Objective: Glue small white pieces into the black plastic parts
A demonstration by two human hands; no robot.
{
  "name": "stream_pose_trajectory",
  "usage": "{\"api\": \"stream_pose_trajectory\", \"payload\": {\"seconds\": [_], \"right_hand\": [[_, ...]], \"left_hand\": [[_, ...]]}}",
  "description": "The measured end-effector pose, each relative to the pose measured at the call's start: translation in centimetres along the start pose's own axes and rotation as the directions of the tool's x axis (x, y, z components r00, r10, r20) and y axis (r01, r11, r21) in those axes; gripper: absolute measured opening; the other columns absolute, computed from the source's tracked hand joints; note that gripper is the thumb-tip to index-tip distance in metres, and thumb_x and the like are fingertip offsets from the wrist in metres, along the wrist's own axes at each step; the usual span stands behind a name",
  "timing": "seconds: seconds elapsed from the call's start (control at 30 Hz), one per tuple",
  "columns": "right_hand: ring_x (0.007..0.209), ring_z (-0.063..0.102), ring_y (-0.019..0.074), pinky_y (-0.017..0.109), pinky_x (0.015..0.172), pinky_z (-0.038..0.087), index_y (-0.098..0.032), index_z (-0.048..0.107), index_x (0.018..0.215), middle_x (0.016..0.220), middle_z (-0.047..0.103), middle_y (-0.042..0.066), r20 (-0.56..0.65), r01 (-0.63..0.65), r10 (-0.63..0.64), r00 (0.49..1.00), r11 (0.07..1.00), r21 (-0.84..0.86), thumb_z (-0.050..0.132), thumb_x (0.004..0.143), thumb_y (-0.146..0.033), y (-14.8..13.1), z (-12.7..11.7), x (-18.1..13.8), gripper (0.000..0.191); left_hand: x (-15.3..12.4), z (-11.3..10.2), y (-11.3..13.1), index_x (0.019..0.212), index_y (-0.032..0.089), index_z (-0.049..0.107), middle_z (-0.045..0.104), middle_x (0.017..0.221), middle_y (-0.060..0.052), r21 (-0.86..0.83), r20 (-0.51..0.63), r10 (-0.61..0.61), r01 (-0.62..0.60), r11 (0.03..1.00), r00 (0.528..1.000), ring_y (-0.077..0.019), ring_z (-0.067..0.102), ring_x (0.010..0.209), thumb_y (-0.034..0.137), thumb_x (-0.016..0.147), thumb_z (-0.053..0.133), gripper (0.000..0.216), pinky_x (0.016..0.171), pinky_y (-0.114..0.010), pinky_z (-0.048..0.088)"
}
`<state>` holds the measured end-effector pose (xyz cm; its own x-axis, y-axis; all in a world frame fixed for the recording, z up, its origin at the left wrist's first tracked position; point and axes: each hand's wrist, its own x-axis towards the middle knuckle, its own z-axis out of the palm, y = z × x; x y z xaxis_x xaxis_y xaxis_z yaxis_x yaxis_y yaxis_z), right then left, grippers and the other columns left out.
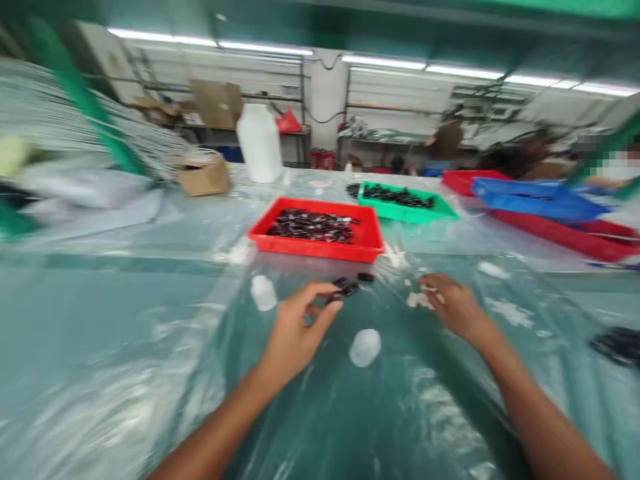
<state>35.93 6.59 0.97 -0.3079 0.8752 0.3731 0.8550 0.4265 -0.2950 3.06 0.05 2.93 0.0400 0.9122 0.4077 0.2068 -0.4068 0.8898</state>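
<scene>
With thumb and index finger, my left hand pinches a small black part. More small black parts lie at its fingertips, one dark piece a little apart. On the right, my right hand is closed at the fingertips around a thin white piece, blurred and too small to name. Small whitish pieces lie scattered beneath those fingers. A small white bottle is left of my left hand, and a small round translucent container stands between my forearms.
Beyond my hands sits a red tray of small dark parts, with a green tray of black parts behind it. A white jug and a cardboard box stand at the back. Blue bins and a black bundle are rightward.
</scene>
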Motion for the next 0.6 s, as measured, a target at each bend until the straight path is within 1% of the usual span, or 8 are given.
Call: {"api": "stream_pose_trajectory", "payload": {"seconds": [0.03,0.1,0.13,0.2,0.3,0.43,0.5,0.6], "right_hand": [[0.104,0.067,0.0214,0.043,0.092,0.058,-0.018,0.064,0.121,0.121,0.066,0.009,0.017,-0.042,0.043,0.999,0.998,-0.041,0.062,0.102,-0.036,0.9,-0.5,-0.2,0.026],[0.099,0.068,0.0199,0.041,0.088,0.059,-0.017,0.064,0.119,0.116,0.067,0.008,0.067,-0.091,0.096,0.993,0.993,-0.076,0.061,0.102,-0.035,1.5,-0.6,-0.2,0.025],[0.096,0.068,0.0189,0.04,0.086,0.06,-0.016,0.065,0.118,0.114,0.068,0.007,0.103,-0.093,0.101,0.99,0.993,-0.077,0.061,0.103,-0.034,1.4,-0.5,-0.1,0.024],[0.093,0.068,0.0176,0.037,0.084,0.06,-0.016,0.065,0.116,0.113,0.068,0.007,0.191,-0.069,0.079,0.978,0.996,-0.059,0.061,0.102,-0.033,0.3,-0.2,0.0,0.022],[0.094,0.067,0.0177,0.037,0.084,0.06,-0.016,0.066,0.113,0.114,0.067,0.007,0.296,-0.034,0.045,0.954,0.999,-0.043,0.063,0.101,-0.032,-1.3,0.0,0.0,0.02],[0.093,0.067,0.0177,0.037,0.083,0.06,-0.015,0.066,0.11,0.11,0.067,0.006,0.324,-0.068,0.097,0.941,0.993,-0.101,0.064,0.101,-0.032,-2.1,0.0,0.1,0.019],[0.092,0.067,0.0175,0.037,0.083,0.06,-0.015,0.066,0.11,0.109,0.067,0.006,0.318,-0.084,0.123,0.94,0.988,-0.133,0.063,0.101,-0.032,-2.3,0.1,0.2,0.019],[0.091,0.067,0.017,0.036,0.082,0.06,-0.016,0.066,0.111,0.11,0.067,0.006,0.31,-0.098,0.145,0.939,0.982,-0.164,0.062,0.102,-0.032,-2.9,0.0,0.2,0.019]], "left_hand": [[0.1,-0.1,-0.3,0.104,0.022,0.071,0.075,0.103,-0.003,-0.002,0.007,0.001,-0.001,1.0,1.0,-0.0187,0.071,0.087,0.025,0.094,0.066,0.011,0.067,-0.025,0.058],[0.2,-0.3,-0.5,0.104,0.023,0.071,0.074,0.101,-0.002,0.014,0.02,-0.002,0.002,1.0,1.0,-0.0149,0.068,0.074,0.028,0.094,0.068,0.012,0.065,-0.024,0.057],[0.0,-0.4,-0.5,0.105,0.024,0.071,0.073,0.101,-0.002,0.029,0.027,-0.007,0.006,1.0,1.0,-0.0133,0.067,0.068,0.03,0.094,0.068,0.013,0.061,-0.023,0.056],[-0.2,-0.5,-0.3,0.106,0.025,0.071,0.073,0.102,-0.001,0.062,0.037,-0.019,0.017,0.998,0.999,-0.0122,0.065,0.062,0.035,0.094,0.068,0.016,0.053,-0.022,0.052],[-0.5,-0.5,-0.3,0.108,0.028,0.07,0.073,0.105,-0.002,0.096,0.051,-0.03,0.025,0.995,0.998,-0.0127,0.065,0.062,0.04,0.095,0.066,0.018,0.044,-0.019,0.046],[-0.6,-0.5,-0.4,0.108,0.029,0.068,0.072,0.105,-0.001,0.106,0.055,-0.028,0.022,0.994,0.998,-0.012,0.063,0.062,0.042,0.096,0.064,0.018,0.041,-0.018,0.042],[-0.6,-0.5,-0.3,0.107,0.028,0.068,0.072,0.103,-0.001,0.11,0.054,-0.025,0.019,0.994,0.998,-0.0119,0.063,0.061,0.041,0.096,0.064,0.017,0.043,-0.019,0.045],[-0.7,-0.5,0.0,0.108,0.027,0.068,0.072,0.105,-0.002,0.122,0.059,-0.022,0.015,0.992,0.998,-0.0132,0.065,0.067,0.039,0.097,0.063,0.017,0.052,-0.022,0.052]]}}
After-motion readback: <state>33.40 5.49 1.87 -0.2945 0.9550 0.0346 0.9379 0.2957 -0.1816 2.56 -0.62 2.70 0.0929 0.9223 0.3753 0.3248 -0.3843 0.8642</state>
